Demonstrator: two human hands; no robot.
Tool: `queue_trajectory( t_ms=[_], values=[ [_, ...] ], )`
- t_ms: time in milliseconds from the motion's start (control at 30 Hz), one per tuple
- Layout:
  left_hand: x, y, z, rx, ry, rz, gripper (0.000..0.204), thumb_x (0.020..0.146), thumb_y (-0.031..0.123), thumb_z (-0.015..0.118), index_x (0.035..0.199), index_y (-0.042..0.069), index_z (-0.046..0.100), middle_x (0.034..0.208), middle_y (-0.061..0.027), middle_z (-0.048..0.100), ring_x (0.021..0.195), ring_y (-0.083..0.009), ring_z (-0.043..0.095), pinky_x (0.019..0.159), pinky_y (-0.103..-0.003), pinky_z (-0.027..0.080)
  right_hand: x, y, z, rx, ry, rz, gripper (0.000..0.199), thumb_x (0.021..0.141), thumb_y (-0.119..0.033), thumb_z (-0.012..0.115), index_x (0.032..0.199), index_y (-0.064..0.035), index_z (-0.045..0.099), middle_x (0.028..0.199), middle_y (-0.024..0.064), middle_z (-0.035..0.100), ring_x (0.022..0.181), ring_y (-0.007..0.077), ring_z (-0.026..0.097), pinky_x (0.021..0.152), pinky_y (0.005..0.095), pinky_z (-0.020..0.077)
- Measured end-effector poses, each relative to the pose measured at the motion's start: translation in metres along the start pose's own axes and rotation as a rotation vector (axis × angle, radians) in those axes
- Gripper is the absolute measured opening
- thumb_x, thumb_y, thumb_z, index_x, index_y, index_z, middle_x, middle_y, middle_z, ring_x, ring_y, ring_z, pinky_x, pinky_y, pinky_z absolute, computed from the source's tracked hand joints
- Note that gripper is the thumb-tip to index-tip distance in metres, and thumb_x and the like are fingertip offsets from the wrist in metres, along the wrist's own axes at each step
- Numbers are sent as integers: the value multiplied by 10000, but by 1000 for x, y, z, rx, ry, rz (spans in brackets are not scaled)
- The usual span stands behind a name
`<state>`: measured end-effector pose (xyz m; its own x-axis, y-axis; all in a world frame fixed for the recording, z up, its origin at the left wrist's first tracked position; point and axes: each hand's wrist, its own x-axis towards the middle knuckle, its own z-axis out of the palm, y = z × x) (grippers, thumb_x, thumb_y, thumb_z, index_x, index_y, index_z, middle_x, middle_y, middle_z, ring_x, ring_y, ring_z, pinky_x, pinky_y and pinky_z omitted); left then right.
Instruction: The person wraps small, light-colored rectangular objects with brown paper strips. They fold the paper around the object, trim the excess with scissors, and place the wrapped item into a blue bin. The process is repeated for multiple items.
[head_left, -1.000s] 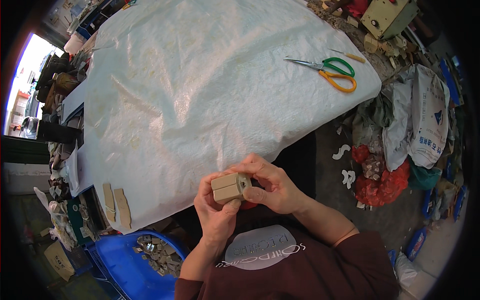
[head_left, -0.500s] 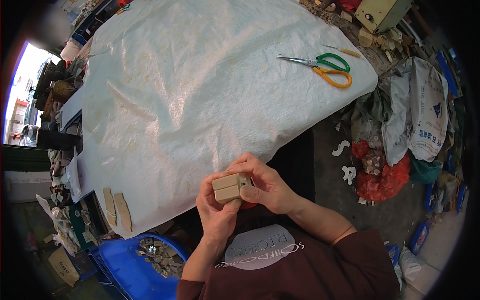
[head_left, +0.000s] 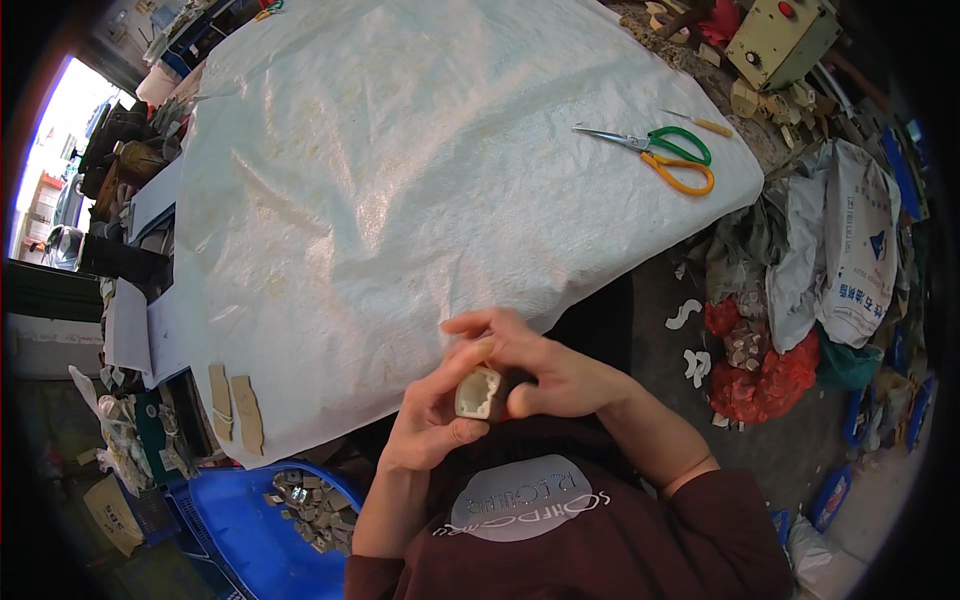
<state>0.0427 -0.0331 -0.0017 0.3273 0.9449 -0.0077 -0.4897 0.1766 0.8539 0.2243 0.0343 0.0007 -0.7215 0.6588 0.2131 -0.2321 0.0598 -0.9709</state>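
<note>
Far left, near edge: blue bin (head_left: 235,520) holding a heap of small tan pieces (head_left: 308,502). Just above it, two flat tan strips (head_left: 235,410) lying on the near-left corner of the white sheet (head_left: 420,170) that covers the table. Near centre, close to the body: left hand (head_left: 432,420) curled from below around a small tan block (head_left: 480,392), thumb pressed under it, fingers closed on its left side. Block turned with a pale, ragged-edged hollow face toward the camera, held just off the sheet's near edge, above the dark red sleeve and shirt. Right hand (head_left: 545,370) clamped on the block's right side and top, fingers bent over it, fingertips touching those of the left. Farther right, on the sheet's far-right corner: scissors (head_left: 665,152) with green and orange handles, lying flat, well apart from the hands. Beyond, right: beige box (head_left: 780,40), white sack (head_left: 850,250), red bag (head_left: 760,370) on the floor.
</note>
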Motion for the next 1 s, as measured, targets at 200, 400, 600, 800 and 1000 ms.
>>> queue_trajectory(
  t_ms=[200,400,600,800,1000],
  values=[
    [6,17,21,384,43,227,750,840,423,609,1365,-22,312,1315,-163,392,1152,-254,453,950,-363,382,2,-7,23,231,91,114,473,740,-110,696,1180,-61,530,1230,73,418,1079,201,449,833,282,416],
    [7,11,16,553,47,288,683,876,496,509,1328,0,383,1240,-187,446,1131,-290,464,923,-368,388,-3,1,33,234,147,6,330,850,-212,612,1112,-31,523,1046,40,429,948,141,411,789,267,379],
    [11,-2,21,537,81,403,522,866,356,528,1227,-19,487,1136,-180,519,1035,-266,510,885,-343,396,1,-8,48,192,290,-42,216,852,-98,490,1058,-37,505,986,41,418,908,119,396,793,268,364],
    [14,-9,25,164,212,385,425,761,204,526,1108,-37,573,1041,-163,562,970,-234,529,854,-331,409,-11,11,40,399,216,125,314,894,-173,477,1176,-34,478,1055,60,490,926,127,488,807,283,414],
    [9,-11,29,-123,257,291,361,728,131,478,1019,-42,603,1003,-146,578,886,-188,537,803,-292,425,-3,4,46,141,236,-101,243,877,-144,555,1092,-40,511,1038,59,453,925,120,425,787,259,374]
  ],
)
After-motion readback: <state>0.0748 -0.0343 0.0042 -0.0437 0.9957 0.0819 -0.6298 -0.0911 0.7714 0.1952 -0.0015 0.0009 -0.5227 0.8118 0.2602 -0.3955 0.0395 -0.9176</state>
